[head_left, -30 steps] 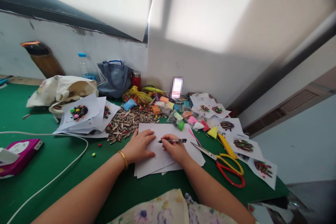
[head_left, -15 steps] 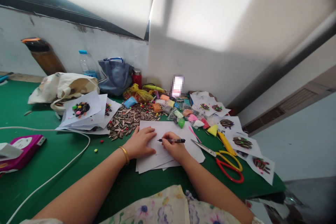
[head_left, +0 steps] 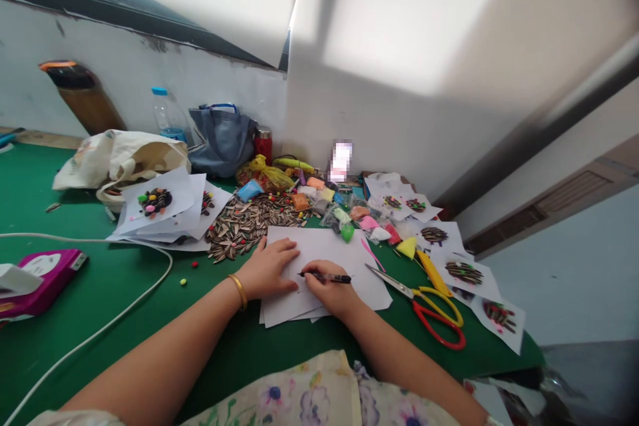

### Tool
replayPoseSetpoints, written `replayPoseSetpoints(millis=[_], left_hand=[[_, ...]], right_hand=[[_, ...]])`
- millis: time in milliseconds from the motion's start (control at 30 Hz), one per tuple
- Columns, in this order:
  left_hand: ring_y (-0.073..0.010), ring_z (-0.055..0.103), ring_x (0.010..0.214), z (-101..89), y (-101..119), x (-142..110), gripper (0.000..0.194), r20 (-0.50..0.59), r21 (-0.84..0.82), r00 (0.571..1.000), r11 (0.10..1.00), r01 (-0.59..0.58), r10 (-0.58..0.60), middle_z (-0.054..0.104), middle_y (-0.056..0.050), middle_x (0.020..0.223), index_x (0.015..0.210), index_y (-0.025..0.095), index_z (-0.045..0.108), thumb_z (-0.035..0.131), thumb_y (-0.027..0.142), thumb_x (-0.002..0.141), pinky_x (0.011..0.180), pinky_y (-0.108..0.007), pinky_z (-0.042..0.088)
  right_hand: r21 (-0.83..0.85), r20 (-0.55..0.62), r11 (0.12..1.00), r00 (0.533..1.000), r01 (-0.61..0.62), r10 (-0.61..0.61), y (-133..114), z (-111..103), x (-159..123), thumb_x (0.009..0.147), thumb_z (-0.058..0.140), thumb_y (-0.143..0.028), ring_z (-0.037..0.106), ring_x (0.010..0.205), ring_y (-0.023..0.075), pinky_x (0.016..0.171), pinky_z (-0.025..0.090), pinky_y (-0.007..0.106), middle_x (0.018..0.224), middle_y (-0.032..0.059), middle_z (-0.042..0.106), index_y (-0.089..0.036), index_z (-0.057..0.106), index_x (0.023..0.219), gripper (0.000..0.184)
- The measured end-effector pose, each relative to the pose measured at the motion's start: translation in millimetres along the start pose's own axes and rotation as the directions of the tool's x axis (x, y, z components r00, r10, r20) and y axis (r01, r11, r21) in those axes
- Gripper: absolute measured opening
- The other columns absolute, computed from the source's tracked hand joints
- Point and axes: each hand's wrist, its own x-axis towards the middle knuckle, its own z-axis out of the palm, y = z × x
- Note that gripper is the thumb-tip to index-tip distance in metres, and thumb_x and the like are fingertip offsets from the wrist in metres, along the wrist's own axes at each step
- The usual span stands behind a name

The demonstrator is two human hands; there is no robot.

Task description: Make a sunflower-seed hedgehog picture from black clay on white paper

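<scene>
Bench: green bench (head_left: 120, 306), white wall (head_left: 150, 80) beyond both grips.
Containers: canvas tote (head_left: 120, 163) far left of the grips, contents unclear; grey bag (head_left: 222, 143) behind it.
Right grip (head_left: 329, 296): closed on black pen (head_left: 332, 277), over the paper.
Left grip (head_left: 267, 271): open, flat on paper stack (head_left: 319, 246).

Both forearms (head_left: 164, 353) reach forward and inward from the bottom of the view, converging toward the middle. The left hand (head_left: 267, 271) lies flat, palm down, fingers together and slightly spread. Just beside it, the right hand (head_left: 329, 291) rests on its side, fingers curled in a writing grip.
</scene>
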Motion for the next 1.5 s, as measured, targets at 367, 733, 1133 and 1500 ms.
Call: replayPoseSetpoints(millis=[367,733,1133,1500], left_hand=[[-0.0327,0.028,0.14,-0.6,-0.7,0.2,0.073,0.026,0.029,1.0,1.0,-0.008,0.007,0.039,-0.008,0.15,0.137,0.029,0.047,0.068,0.05,0.07,0.113,-0.061,0.004],[-0.0316,0.028,0.14,-2.8,-2.1,0.4,0.073,0.05,0.017,0.999,1.0,-0.022,0.022,0.037,-0.009,0.151,0.137,0.028,0.047,0.068,0.048,0.07,0.113,-0.062,0.004],[-0.0318,0.028,0.14,-1.7,-4.1,0.7,0.074,0.045,0.027,0.999,0.999,-0.024,0.023,0.036,-0.008,0.151,0.138,0.029,0.046,0.068,0.048,0.07,0.113,-0.062,0.004],[-0.0313,0.028,0.141,-2.4,-3.3,1.0,0.074,0.052,0.037,0.998,0.999,-0.022,0.02,0.036,-0.008,0.151,0.138,0.029,0.045,0.067,0.049,0.07,0.113,-0.063,0.005]], right_hand=[[0.023,-0.005,1.0,1.0,0.005,-0.005,3.8,0.7,1.2,0.084,0.055,-0.022,0.063,0.082,0.018,0.077,0.046,0.029,0.085,0.0007,0.071,-0.024,0.07,0.087,0.016],[0.009,0.009,1.0,1.0,0.007,-0.007,7.7,2.8,1.5,0.084,0.056,-0.023,0.063,0.082,0.0179,0.076,0.045,0.028,0.085,0.0005,0.071,-0.024,0.07,0.088,0.015],[-0.077,0.025,0.997,0.999,0.029,-0.027,4.4,2.1,1.3,0.084,0.056,-0.021,0.063,0.081,0.0156,0.075,0.043,0.024,0.084,-0.0003,0.071,-0.023,0.071,0.086,0.015],[-0.095,-0.003,0.994,0.999,0.044,-0.045,5.5,3.2,1.1,0.083,0.057,-0.02,0.063,0.08,0.0156,0.075,0.044,0.024,0.084,0.0005,0.072,-0.022,0.071,0.086,0.015]])
